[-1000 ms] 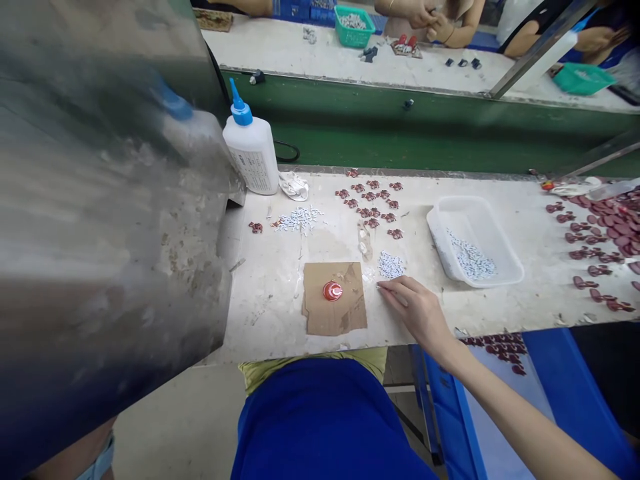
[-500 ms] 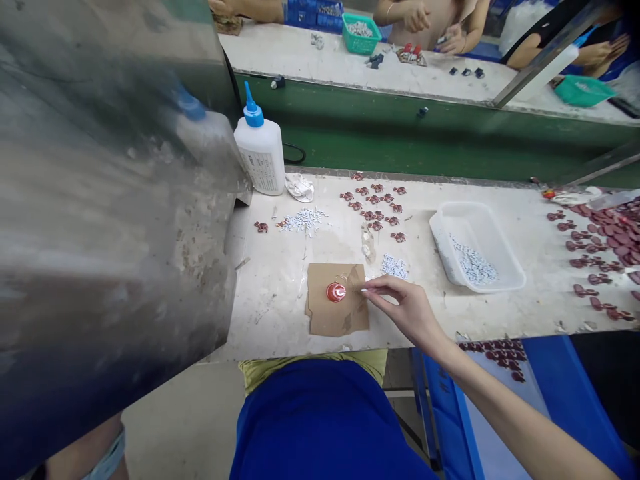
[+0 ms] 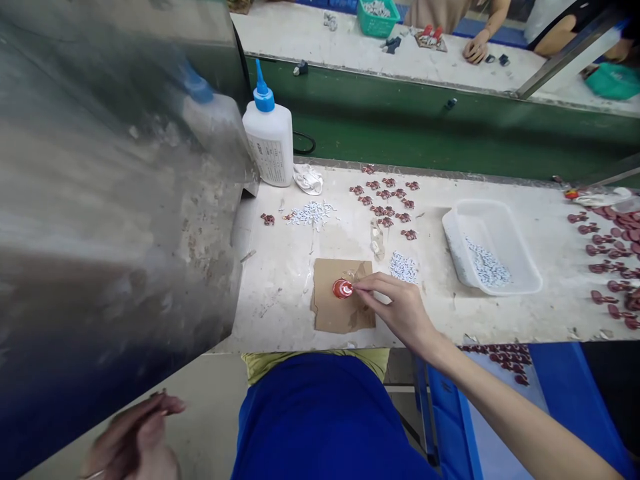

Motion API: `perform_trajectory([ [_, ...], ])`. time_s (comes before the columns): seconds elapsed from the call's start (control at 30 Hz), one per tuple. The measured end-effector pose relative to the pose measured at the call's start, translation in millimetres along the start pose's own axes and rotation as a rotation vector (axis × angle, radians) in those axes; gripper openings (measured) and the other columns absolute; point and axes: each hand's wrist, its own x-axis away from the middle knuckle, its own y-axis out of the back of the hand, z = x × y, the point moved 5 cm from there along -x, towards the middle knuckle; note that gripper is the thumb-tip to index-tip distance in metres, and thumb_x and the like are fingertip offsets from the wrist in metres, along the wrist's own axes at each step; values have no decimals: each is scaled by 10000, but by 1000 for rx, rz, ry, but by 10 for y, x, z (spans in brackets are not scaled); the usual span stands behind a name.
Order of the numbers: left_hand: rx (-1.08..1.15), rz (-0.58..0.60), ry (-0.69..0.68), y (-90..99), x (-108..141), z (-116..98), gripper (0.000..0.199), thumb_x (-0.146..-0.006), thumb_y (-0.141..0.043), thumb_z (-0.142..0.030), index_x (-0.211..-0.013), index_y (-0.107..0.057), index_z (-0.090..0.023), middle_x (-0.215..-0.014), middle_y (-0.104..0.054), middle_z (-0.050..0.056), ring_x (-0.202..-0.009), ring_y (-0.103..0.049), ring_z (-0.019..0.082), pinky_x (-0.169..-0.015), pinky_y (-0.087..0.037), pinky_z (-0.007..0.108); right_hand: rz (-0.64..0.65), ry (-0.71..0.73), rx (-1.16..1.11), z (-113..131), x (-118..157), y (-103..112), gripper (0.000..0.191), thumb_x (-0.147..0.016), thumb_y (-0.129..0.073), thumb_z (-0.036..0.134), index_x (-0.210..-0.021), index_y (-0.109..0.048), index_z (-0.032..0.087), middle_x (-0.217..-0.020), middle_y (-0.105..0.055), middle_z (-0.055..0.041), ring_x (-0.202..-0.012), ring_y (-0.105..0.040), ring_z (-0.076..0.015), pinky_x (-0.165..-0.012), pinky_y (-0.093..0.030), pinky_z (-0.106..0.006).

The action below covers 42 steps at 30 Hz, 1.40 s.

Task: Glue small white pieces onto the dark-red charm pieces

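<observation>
1. Although both hands are in view, only the right hand [image 3: 400, 310] is at the work; the left hand [image 3: 137, 437] hangs low, well apart, beside the edge of the metal panel [image 3: 125, 233].
2. The red round piece [image 3: 342, 288] lies on the cardboard [image 3: 330, 317], on the desk [image 3: 280, 300] in front of the person's body.
3. From the right hand's fingers [image 3: 374, 281], that piece lies directly to the person's left; the fingertips reach its right edge, touching it or just short of it.
4. Seen from above, it looks almost round, so no clear long axis shows.
5. Thumb and index of the right hand narrow to a pinch; whether a tiny bit sits between them cannot be told.
6. Just beyond that hand lies the pile of white-and-blue bits [image 3: 403, 267], its near edge close to the knuckles.
7. Motion blurs the left hand, and the frame cuts off its wrist; a dark speck shows near its fingertips, but whether they hold anything is unclear.
8. Glare whitens part of the red piece, hiding its surface detail.
9. At the far right, the frame crops the brown pieces [image 3: 603, 269].
</observation>
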Motion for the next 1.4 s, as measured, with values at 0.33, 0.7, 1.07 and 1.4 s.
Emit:
perform_trajectory([
  [0.33,133,433,-202,-904,262,-448,340,-914,-705,-95,-1201,-733,-276,-1081,-760,-4,-998,-737,117,-956,-600,205,-40,-89,-83,4,12,15,117,-945,-688,238,-953,-800,269,-970,-807,-38,-892,-757,-232,-830,-616,-415],
  [0.7,318,566,-144,-1485,117,-979,296,-1024,-552,-146,-1289,-606,-265,-1042,-703,1,-946,-721,67,-912,-600,169,-94,-283,-369,142,143,99,55,-912,-769,282,-951,-808,284,-982,-813,-11,-922,-776,-172,-844,-660,-306],
  [1.07,442,537,-48,-1429,63,-1205,206,-940,-670,-73,-1082,-678,-222,-1081,-775,-5,-991,-771,104,-943,-626,167,-115,-272,-467,331,170,154,83,-897,-783,237,-951,-821,287,-963,-804,-26,-920,-766,-187,-870,-670,-358],
  [1.4,437,599,-196,-1384,43,-1208,311,-927,-697,-78,-1176,-699,-264,-1002,-762,-32,-886,-746,76,-859,-636,170,-113,-293,-518,408,169,150,95,-909,-775,218,-953,-814,292,-967,-801,-16,-911,-758,-170,-798,-657,-302],
])
